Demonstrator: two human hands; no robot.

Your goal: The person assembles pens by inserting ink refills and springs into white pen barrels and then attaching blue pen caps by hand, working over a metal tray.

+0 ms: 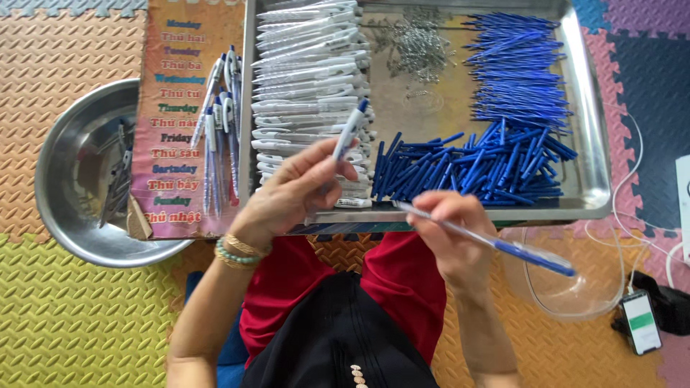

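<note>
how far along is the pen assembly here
Done: a small batch of finished pens lies on the printed card. In hand: the left hand holds a white barrel; the right hand holds a blue refill. Left: most white barrels and blue refills remain in the tray.

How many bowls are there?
2. A round metal bowl sits on the left, partly under the printed board. A clear bowl sits on the right, below the metal tray, beside a phone.

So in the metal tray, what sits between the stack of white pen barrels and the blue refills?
In the head view, a heap of small metal springs lies on the bare tray floor between the white barrels and blue refills.
</note>
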